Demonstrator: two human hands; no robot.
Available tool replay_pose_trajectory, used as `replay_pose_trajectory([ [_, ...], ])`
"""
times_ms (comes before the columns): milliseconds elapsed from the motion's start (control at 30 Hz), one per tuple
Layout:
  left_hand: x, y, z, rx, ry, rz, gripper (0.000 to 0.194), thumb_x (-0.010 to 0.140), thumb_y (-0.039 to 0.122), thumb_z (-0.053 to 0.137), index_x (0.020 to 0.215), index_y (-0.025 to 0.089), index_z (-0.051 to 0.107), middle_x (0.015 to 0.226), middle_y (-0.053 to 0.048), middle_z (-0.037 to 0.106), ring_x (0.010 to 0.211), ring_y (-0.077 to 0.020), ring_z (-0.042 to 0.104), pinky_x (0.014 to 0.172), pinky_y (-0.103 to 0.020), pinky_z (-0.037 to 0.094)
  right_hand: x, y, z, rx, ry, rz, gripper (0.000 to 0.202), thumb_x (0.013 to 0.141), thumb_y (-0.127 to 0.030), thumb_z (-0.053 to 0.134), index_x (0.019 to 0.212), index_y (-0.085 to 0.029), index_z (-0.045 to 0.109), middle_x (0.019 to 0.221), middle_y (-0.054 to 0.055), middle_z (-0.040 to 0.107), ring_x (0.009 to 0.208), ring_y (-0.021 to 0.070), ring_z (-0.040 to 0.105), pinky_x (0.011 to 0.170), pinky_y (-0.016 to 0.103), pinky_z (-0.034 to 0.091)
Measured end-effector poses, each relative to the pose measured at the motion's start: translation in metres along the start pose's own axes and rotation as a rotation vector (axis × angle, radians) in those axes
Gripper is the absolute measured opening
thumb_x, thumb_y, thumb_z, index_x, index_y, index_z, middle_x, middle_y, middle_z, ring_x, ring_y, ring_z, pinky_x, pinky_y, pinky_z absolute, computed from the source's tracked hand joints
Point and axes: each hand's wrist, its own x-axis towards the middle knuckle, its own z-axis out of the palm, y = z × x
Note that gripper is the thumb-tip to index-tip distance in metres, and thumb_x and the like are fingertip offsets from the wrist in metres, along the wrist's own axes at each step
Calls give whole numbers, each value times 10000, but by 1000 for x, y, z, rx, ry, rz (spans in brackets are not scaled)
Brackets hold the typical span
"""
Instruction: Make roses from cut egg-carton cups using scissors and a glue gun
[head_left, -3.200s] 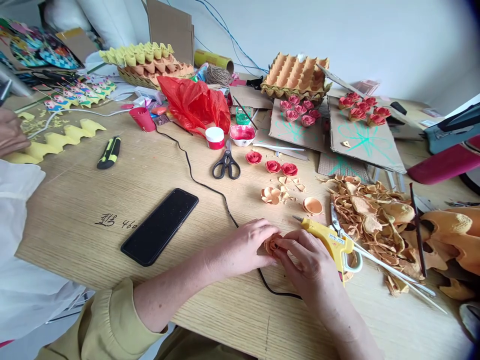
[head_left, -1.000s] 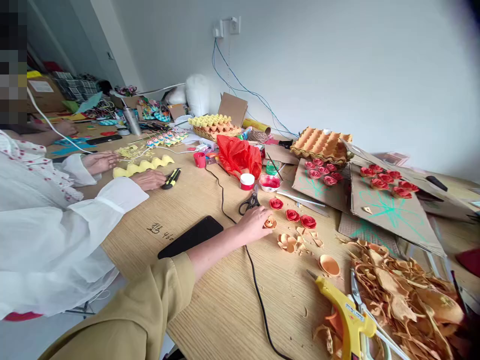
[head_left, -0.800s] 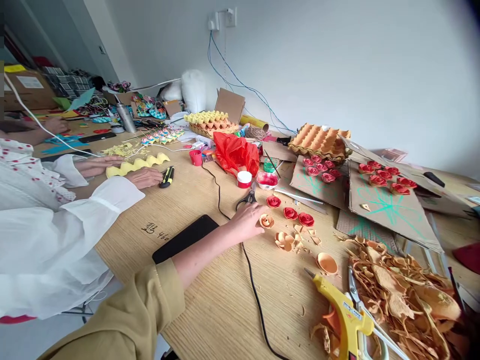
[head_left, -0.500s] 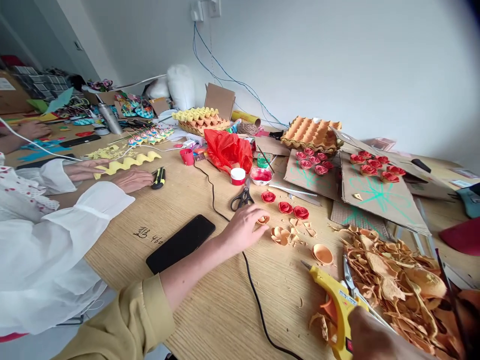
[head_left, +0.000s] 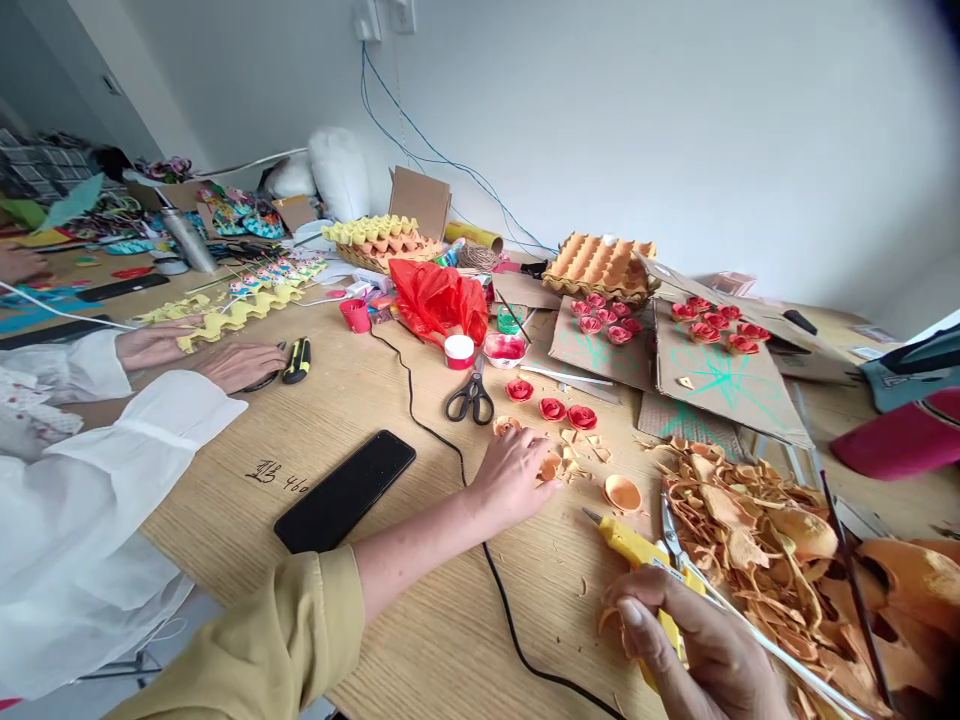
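My left hand (head_left: 511, 480) reaches across the wood table and its fingers close on an orange carton flower (head_left: 550, 466). Another orange flower (head_left: 507, 426) sits just above that hand. My right hand (head_left: 694, 640) is at the lower right, thumb and forefinger brought together over a yellow glue gun (head_left: 634, 545) lying on the table; a thin orange piece shows by the fingertips. An orange cup (head_left: 622, 493) stands between the two hands. Red painted flowers (head_left: 553, 409) lie in a row beyond my left hand.
Black scissors (head_left: 470, 398), a phone (head_left: 345, 490) and a black cable (head_left: 499, 590) lie around my left arm. Orange scraps (head_left: 742, 540) pile up at the right. Cardboard sheets (head_left: 720, 390) carry more red flowers. At the left, a person's hand (head_left: 240, 366) is beside a cutter (head_left: 298, 360).
My left hand has moved from the upper flower to the lower one, to the right. My right hand has come up and left over the glue gun. The view has shifted slightly.
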Motion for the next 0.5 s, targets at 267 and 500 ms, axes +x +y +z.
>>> replay_pose_trajectory([
  [267, -1, -2, -9, -68, 150, 84, 294, 828, 280, 750, 1086, 196, 638, 1149, -86, 663, 1097, -273, 602, 993, -445, 467, -2, 9, 13, 238, 157, 201, 118, 932, -352, 631, 958, -263, 703, 736, 2, 654, 639, 136, 616, 586, 208, 498],
  [500, -16, 9, -29, -578, 194, 11, 311, 792, 216, 758, 1056, 191, 595, 1056, -62, 682, 1004, -223, 639, 939, -379, 494, 2, 18, 15, 847, 336, 481, 267, 908, -462, 657, 1073, -256, 703, 835, 25, 628, 733, 148, 592, 664, 240, 529],
])
